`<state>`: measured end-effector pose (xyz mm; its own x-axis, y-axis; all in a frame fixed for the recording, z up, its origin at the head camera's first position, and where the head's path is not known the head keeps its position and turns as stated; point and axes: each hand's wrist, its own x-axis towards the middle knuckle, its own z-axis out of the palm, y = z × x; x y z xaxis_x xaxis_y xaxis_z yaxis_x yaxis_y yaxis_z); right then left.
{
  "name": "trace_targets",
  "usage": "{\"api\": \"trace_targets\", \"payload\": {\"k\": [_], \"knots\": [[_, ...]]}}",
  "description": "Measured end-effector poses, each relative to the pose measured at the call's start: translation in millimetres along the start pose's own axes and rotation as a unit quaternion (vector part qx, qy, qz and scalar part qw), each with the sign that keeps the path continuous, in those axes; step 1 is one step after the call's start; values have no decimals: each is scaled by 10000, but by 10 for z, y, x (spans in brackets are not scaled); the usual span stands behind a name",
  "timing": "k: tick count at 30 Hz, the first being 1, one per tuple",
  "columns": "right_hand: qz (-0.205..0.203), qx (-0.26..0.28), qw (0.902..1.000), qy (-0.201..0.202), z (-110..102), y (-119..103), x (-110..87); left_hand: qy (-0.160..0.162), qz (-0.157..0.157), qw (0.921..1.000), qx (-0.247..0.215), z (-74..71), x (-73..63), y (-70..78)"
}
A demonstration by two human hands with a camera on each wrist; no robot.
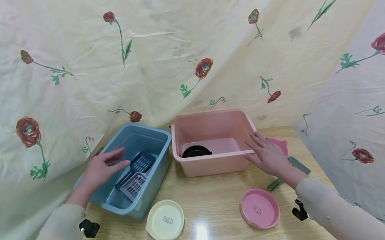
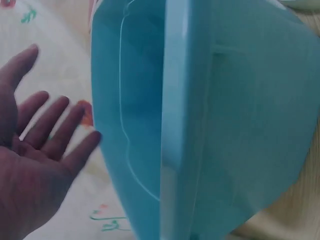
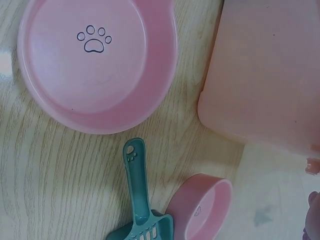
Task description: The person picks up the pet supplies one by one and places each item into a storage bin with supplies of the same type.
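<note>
My left hand (image 1: 102, 171) hovers over the blue bin (image 1: 166, 159) with its fingers relaxed and nothing held. In the left wrist view the same hand (image 2: 45, 155) shows its palm and spread fingers. Inside that bin lie a dark blue slotted litter scoop (image 1: 142, 162) and a grey one (image 1: 135, 186). Straight fingers of my right hand (image 1: 269, 154) overlap the right rim of the pink bin (image 1: 216, 165) in the head view. A black dish (image 1: 195, 150) sits in the pink bin. The right hand's fingertips (image 3: 313, 215) barely show at the right wrist view's edge.
A cream bowl (image 1: 166, 220) with a fishbone print and a pink bowl (image 1: 260, 209) with a paw print stand in front on the wooden table (image 1: 210, 202). Right of the pink bin are a green litter scoop (image 3: 137, 190) and another pink bowl (image 3: 202, 205). Flowered cloth (image 1: 168, 39) hangs behind.
</note>
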<state>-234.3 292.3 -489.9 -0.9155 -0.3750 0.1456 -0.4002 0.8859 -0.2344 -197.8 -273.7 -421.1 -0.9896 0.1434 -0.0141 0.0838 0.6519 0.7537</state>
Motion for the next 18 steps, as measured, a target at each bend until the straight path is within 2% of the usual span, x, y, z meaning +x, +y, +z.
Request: {"api": "trace_targets", "payload": {"k": [4, 7, 12, 18], "knots": [[8, -4, 10000, 8, -6, -2, 3, -299, 307, 9948, 919, 26, -111, 89], [-7, -14, 10000, 18, -5, -2, 8, -354, 495, 9877, 1442, 29, -198, 133], [-79, -38, 10000, 32, 11, 6, 19, -263, 803, 9768, 1967, 16, -376, 136], [-107, -20, 9999, 91, -2, 8, 2, -110, 831, 9636, 2538, 55, -554, 58]]}}
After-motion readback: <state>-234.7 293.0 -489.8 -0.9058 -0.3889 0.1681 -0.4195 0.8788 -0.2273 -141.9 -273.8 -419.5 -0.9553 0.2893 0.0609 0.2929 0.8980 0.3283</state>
